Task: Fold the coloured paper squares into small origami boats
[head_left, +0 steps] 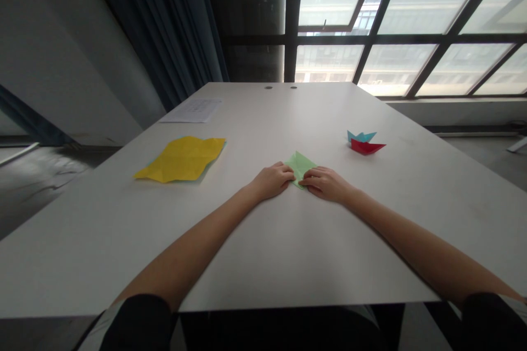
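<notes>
A small folded sheet of light green paper (300,162) lies on the white table, one corner pointing away from me. My left hand (273,180) is closed on its left edge, fingers curled over the paper. From the other side, my right hand (323,182) grips the lower right part, its fingertips pressed near the bottom corner. The fingertips of the two hands almost meet there. Both hands cover parts of the paper's sides, so its full outline is hidden.
To the right stand a red paper boat (366,147) and a blue paper boat (361,137) just behind it. Yellow paper sheets (185,160) lie at the left, with bluish paper beneath. Farther back is a printed white sheet (193,111) on the table (263,263).
</notes>
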A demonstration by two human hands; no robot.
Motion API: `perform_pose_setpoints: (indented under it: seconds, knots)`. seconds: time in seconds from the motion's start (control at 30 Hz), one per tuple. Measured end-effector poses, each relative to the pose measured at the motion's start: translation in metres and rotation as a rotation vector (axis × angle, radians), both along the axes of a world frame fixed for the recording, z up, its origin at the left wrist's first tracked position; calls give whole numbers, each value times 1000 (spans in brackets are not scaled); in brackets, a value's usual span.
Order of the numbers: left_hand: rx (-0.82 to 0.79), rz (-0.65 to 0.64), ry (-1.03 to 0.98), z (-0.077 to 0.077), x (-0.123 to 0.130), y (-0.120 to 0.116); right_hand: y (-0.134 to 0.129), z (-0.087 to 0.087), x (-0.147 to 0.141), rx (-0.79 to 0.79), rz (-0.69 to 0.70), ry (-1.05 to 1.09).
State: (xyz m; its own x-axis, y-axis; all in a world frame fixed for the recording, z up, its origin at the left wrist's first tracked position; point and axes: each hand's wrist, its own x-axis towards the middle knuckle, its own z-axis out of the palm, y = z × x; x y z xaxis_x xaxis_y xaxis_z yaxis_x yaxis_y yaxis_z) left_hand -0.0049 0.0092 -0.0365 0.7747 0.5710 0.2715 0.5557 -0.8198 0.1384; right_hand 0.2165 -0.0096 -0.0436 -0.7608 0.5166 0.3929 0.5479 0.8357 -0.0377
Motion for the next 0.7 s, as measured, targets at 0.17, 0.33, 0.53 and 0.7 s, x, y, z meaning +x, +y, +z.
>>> perform_pose_setpoints:
  seconds: [0.17, 0.33, 0.53, 0.7]
  knots:
    - [35, -21, 46, 2, 1, -3, -1, -2, -1, -14, 12, 56]
    - [69, -69, 37, -2, 3, -2, -3, 0, -1, -37, 22, 27]
    - [6, -23, 77, -3, 8, -4, -5, 3, -1, -50, 65, -8]
    - [20, -25, 109, 0, 12, -7, -7, 4, -3, -113, 96, 63]
